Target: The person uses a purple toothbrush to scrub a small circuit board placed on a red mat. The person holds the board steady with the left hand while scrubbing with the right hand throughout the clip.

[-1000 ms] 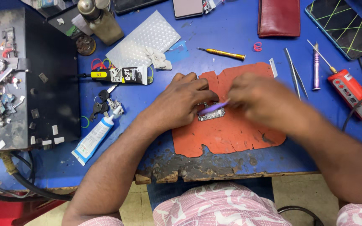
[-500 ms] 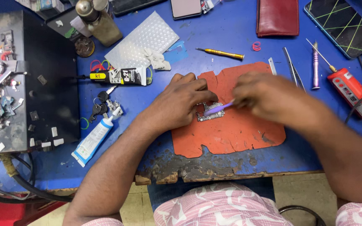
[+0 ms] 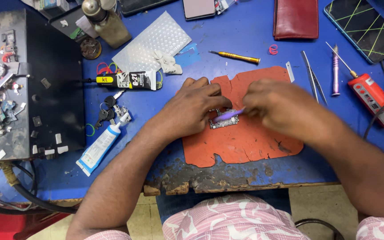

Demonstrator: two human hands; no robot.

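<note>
Overhead view of a cluttered blue tabletop (image 3: 245,40), seen from a head-worn camera. Small circuit board (image 3: 222,122) at the middle of a worn orange work mat (image 3: 245,142), near the front edge. Left hand (image 3: 192,109) pressed flat over the board's left side, fingers curled down on it, pinning it to the mat. Right hand (image 3: 281,106) blurred with motion, fingers pinched together around a slim purple tool (image 3: 230,114), tip touching the board's top edge. Behind the mat, a yellow-handled screwdriver (image 3: 236,57) and a small pink ring (image 3: 273,49); to the right, metal tweezers (image 3: 311,76), a purple-handled screwdriver (image 3: 335,73) and a red handheld tool (image 3: 375,100). To the left, a black-and-yellow glue tube (image 3: 127,80), a white glue tube (image 3: 99,146), a bunch of keys (image 3: 110,111) and a sheet of bubble wrap (image 3: 152,41). Far left, a black tray (image 3: 23,89) of scattered small parts. At the back, a red wallet (image 3: 295,18). Best done, by the look of it, with firm, steady pressure from the left hand, short light strokes of the tool, and the tip kept low to avoid slipping across the board's components.
</note>
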